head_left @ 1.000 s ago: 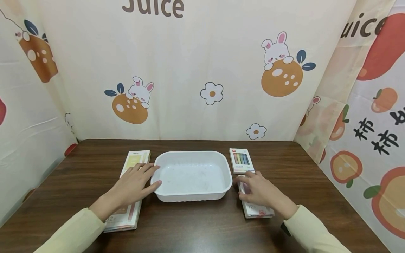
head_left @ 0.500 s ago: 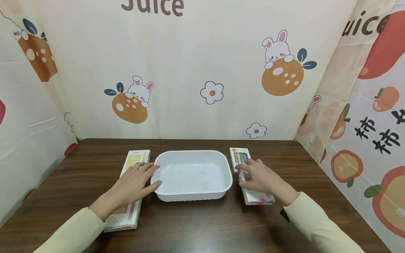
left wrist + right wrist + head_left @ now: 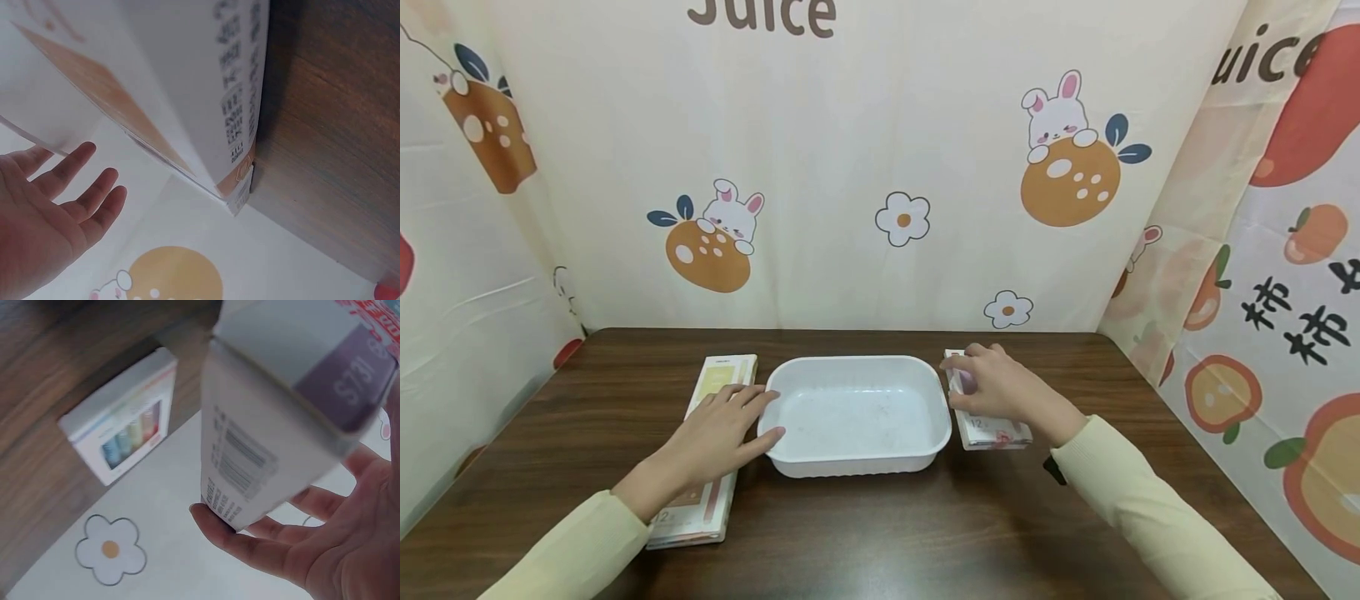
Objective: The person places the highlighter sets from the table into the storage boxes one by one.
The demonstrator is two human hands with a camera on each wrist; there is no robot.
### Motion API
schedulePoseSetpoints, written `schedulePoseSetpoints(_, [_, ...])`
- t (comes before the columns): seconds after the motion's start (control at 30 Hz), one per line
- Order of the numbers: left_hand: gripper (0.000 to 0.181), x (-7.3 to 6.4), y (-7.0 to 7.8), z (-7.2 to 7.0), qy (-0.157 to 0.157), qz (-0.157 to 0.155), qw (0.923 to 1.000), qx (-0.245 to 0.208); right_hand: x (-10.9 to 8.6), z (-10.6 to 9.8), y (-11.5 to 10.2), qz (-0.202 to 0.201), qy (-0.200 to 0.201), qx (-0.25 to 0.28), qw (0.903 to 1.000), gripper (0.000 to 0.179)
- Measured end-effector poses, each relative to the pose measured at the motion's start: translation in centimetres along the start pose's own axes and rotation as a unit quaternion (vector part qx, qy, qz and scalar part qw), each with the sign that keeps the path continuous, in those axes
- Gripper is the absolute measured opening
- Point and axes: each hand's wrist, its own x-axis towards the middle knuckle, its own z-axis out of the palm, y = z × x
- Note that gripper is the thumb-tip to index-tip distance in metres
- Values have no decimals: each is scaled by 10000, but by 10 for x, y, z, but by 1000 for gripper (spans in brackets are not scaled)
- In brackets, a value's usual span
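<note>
My right hand (image 3: 1000, 387) grips a white box with a purple patch (image 3: 988, 435) by its sides. In the right wrist view this carton's barcode side faces the camera, tilted. Behind it shows a smaller flat box (image 3: 125, 419) printed with coloured sticks, mostly covered by the hand and carton in the head view. My left hand (image 3: 711, 437) has its fingers spread, with fingertips at the left rim of a white plastic basin (image 3: 857, 468). Under that hand and forearm lie white flat boxes (image 3: 724, 500), partly hidden, in a row along the basin's left.
All this stands on a dark wooden table (image 3: 880, 542). A cream cloth with printed rabbits and fruit (image 3: 820, 250) hangs behind the table's far edge, and more printed cloth (image 3: 1292, 333) hangs at the right.
My right hand has moved away from me with the purple-patched box, from in front of the coloured-stick box to over it, then slightly left towards the basin. The left hand stays in place.
</note>
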Motion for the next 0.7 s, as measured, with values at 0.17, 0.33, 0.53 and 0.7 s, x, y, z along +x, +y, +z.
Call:
schedulePoseSetpoints(0.17, [61,0,0,0,30,-1,10000,-7,13,-4,-10,-62,-68,111,9999,39])
schedulePoseSetpoints(0.33, [61,1,-1,0,11,-20,10000,10,25,-4,-23,-7,-243,127,9996,41])
schedulePoseSetpoints(0.53, [62,1,0,0,-29,-17,10000,-5,38,-3,-38,-109,-307,99,9994,43])
schedulePoseSetpoints(0.7, [61,1,0,0,30,-3,10000,25,47,0,-49,-94,-355,158,9992,42])
